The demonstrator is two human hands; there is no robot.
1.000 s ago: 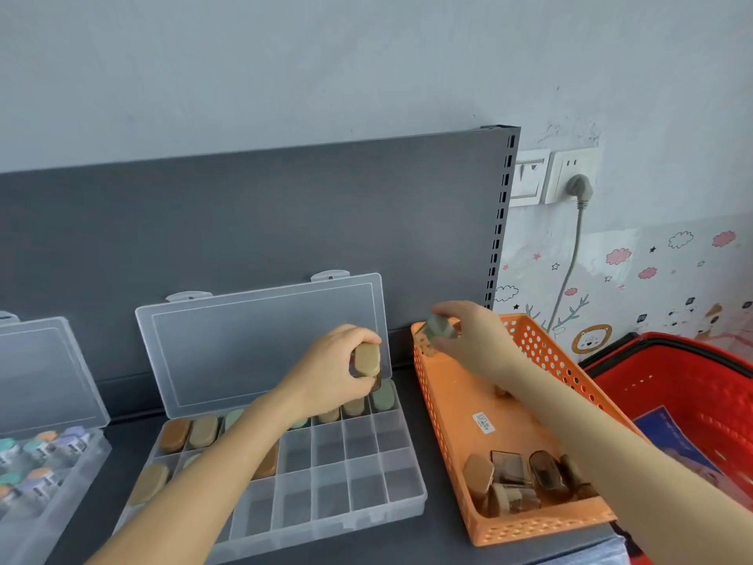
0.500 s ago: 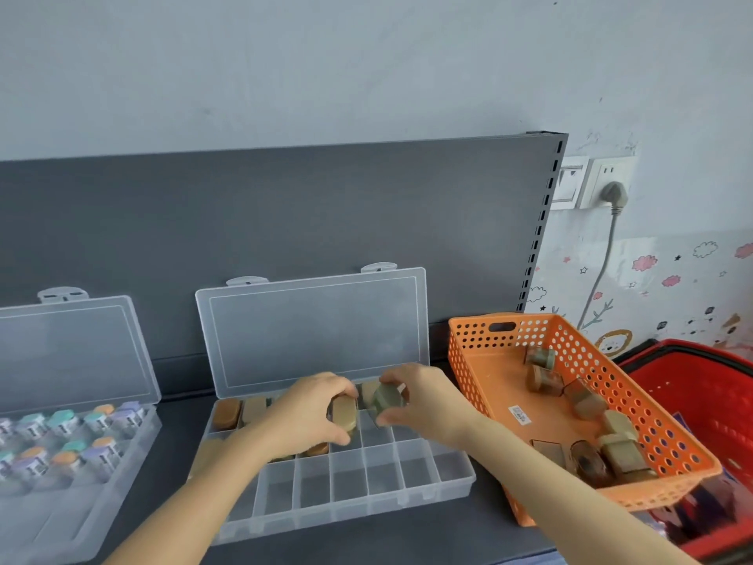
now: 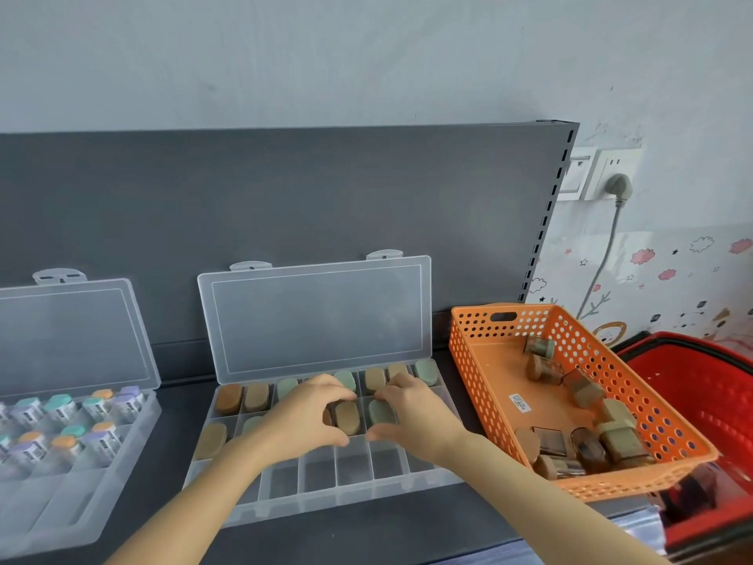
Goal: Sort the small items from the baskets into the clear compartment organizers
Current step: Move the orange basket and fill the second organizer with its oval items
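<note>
Clear plastic compartment organizer [image 3: 354, 468], lid upright; perforated orange basket [image 3: 464, 352] at its three o'clock holds loose oval-capped jars [image 3: 617, 440]; left hand [image 3: 303, 420] pinches a tan-capped jar [image 3: 347, 415] in the middle row; right hand [image 3: 413, 420] pinches the sage-capped jar [image 3: 381, 411] just beside

Upright capped jars [image 3: 256, 397] in clear organizer [image 3: 354, 468]

Nothing can be read. A small white sticker [image 3: 520, 402] lies on the floor of the orange basket [image 3: 464, 360], toward its left wall, with print too fine to make out. The capped vials [image 3: 61, 409] in the left organizer [image 3: 49, 511] carry barcode-like labels, equally illegible.
</note>
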